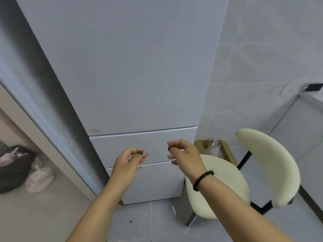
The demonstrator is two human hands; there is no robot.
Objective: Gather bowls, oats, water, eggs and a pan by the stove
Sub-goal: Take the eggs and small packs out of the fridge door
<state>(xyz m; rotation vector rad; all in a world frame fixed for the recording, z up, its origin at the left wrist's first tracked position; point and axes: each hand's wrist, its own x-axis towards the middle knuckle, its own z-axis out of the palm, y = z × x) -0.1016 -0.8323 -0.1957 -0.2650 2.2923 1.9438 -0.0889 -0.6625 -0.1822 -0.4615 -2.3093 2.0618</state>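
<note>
Both hands hang in front of the tall white fridge (122,75), the left hand (128,160) and right hand (182,152) loosely curled and holding nothing, with the doors closed. None of the bowls, oats, water, eggs or pan is in view; the eggs are probably inside. A good next move is gripping the big upper door's edge, clear of the cream padded chair (218,186) to the right.

**Room around the fridge**

The fridge (132,84) stands shut, its flat doors and two lower drawers barring any reach inside. Right of the fridge, a cream chair (216,186) sits close against its lower corner, with a cardboard box (227,151) behind the chair. Left of the fridge a wall edge (52,109) hems it in. Bare floor (148,222) lies open before the fridge.
</note>
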